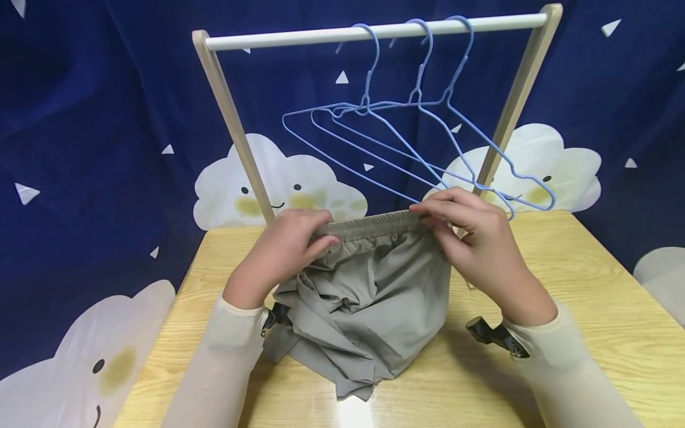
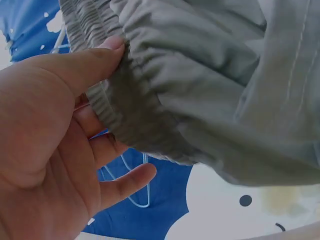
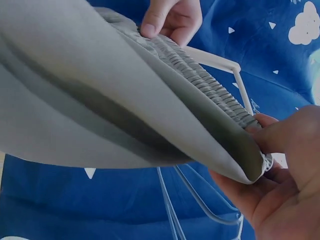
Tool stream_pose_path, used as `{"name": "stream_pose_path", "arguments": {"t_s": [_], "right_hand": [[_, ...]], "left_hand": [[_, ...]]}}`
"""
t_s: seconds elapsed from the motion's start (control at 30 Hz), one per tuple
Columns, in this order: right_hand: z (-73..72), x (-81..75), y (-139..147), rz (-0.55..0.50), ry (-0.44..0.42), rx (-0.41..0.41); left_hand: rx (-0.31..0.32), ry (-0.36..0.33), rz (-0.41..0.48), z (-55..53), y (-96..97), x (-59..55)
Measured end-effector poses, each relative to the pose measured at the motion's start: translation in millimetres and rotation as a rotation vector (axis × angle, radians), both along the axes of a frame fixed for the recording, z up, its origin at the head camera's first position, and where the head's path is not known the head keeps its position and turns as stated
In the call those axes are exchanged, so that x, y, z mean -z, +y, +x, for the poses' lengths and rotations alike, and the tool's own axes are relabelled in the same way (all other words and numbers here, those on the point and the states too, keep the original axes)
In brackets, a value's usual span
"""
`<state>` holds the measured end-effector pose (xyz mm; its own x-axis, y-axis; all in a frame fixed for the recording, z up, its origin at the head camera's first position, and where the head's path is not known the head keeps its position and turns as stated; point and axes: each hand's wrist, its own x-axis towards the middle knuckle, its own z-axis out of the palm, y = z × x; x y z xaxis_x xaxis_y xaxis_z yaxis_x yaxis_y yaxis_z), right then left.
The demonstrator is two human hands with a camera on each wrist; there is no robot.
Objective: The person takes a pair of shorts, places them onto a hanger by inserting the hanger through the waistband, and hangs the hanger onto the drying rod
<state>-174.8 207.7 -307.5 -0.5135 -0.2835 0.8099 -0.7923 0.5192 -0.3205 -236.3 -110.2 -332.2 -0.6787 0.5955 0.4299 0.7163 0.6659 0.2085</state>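
Observation:
Grey-olive pants [image 1: 369, 309] with a gathered elastic waistband [image 1: 382, 224] hang from both hands above the table, their lower part bunched in folds reaching toward the tabletop. My left hand [image 1: 283, 246] pinches the waistband's left end; in the left wrist view its thumb [image 2: 105, 52] presses the front of the band, with fingers behind. At the other end, my right hand [image 1: 476, 235] pinches the band between thumb and fingers. The right wrist view shows the band [image 3: 200, 80] stretched between both hands. How long the legs are cannot be told from the folds.
Behind the hands stands a rack with a white rail [image 1: 299, 38] and wooden posts [image 1: 230, 119]. Three blue wire hangers [image 1: 369, 77] hang from it, their lower right parts close behind my right hand. A wooden table [image 1: 578, 285] lies below; a dark blue cloud-print curtain [image 1: 107, 148] surrounds it.

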Motion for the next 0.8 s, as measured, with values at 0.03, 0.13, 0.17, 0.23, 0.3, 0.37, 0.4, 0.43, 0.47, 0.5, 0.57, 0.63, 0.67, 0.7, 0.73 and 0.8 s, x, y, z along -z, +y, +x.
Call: {"name": "stream_pose_path", "arguments": {"t_s": [0.03, 0.13, 0.17, 0.23, 0.3, 0.37, 0.4, 0.43, 0.47, 0.5, 0.57, 0.63, 0.67, 0.7, 0.73, 0.8], "right_hand": [[0.1, -1.4, 0.7, -0.009, 0.005, 0.003], [0.9, -6.0, 3.9, -0.025, 0.017, 0.017], [1.3, -7.0, 5.3, -0.033, 0.011, 0.021], [2.5, -8.3, 8.4, -0.044, -0.001, 0.027], [3.9, -8.3, 11.9, -0.054, -0.015, 0.035], [5.0, -8.5, 14.1, -0.064, -0.033, 0.039], [5.5, -8.2, 15.3, -0.067, -0.037, 0.042], [6.0, -7.8, 16.5, -0.071, -0.043, 0.043], [6.2, -7.4, 17.7, -0.076, -0.047, 0.046], [6.5, -6.9, 18.9, -0.079, -0.052, 0.047], [7.0, -5.5, 21.4, -0.09, -0.058, 0.046], [7.2, -4.5, 24.0, -0.098, -0.06, 0.05], [7.4, -4.3, 25.3, -0.103, -0.062, 0.052], [7.8, -4.3, 26.5, -0.112, -0.066, 0.052], [8.1, -4.6, 27.7, -0.124, -0.07, 0.05], [8.6, -6.1, 29.8, -0.15, -0.079, 0.047]], "left_hand": [[-0.002, 0.005, 0.002, 0.2, -1.5, -0.7], [-0.014, 0.025, 0.005, 1.5, -6.7, -2.9], [-0.017, 0.029, 0.006, 2.0, -8.7, -3.3], [-0.021, 0.031, 0.009, 3.5, -13.2, -4.0], [-0.025, 0.028, 0.01, 4.9, -18.0, -4.1], [-0.026, 0.021, 0.013, 6.5, -23.9, -4.7], [-0.027, 0.017, 0.016, 7.0, -26.7, -4.6], [-0.028, 0.015, 0.02, 7.3, -29.3, -4.6], [-0.025, 0.009, 0.029, 7.4, -31.8, -4.4], [-0.023, 0.006, 0.034, 7.6, -34.3, -4.2], [-0.022, 0.008, 0.046, 7.9, -39.0, -3.7], [-0.027, 0.017, 0.056, 8.6, -44.1, -3.0], [-0.031, 0.026, 0.061, 8.8, -46.9, -2.6], [-0.032, 0.038, 0.065, 9.3, -49.6, -2.6], [-0.03, 0.049, 0.072, 9.8, -52.2, -2.8], [-0.019, 0.072, 0.087, 11.3, -57.5, -4.1]]}}
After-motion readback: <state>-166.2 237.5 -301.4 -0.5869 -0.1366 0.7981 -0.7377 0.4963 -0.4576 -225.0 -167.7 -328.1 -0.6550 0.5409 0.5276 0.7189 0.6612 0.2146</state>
